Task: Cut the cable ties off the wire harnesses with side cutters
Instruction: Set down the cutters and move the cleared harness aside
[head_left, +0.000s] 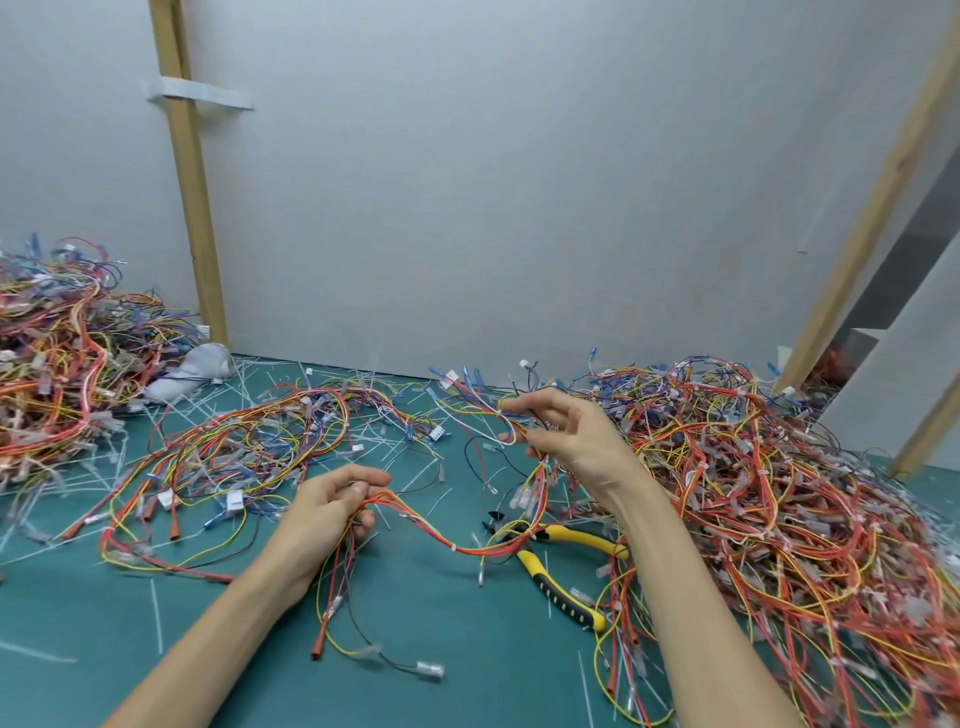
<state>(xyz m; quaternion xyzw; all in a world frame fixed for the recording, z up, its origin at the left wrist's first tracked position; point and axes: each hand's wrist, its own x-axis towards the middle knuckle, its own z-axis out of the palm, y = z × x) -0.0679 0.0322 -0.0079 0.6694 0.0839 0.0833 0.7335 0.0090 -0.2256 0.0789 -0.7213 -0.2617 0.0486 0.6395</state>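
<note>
A red-and-yellow wire harness (457, 548) is held stretched above the green mat (467, 660), pinched at one end by the left hand (332, 506) and gripped at the other by the right hand (566, 431). The side cutters (558, 592) are laid on the mat beneath it.

Glossy plastic insulation sheathes the strands of a wire harness (431, 535) above a matt green worktop (493, 675) with a smooth, rubbery look. Cut cable ties (156, 608) of thin, whitish, translucent plastic litter it. The side cutters (576, 538) have yellow-and-black moulded grips, slightly shiny, and a dark metal head. A soft grey cloth bundle (192, 371) sits crumpled near a bare, unvarnished wooden post (192, 182) banded with pale tape (200, 96), against a flat, matt grey wall (493, 182).
</note>
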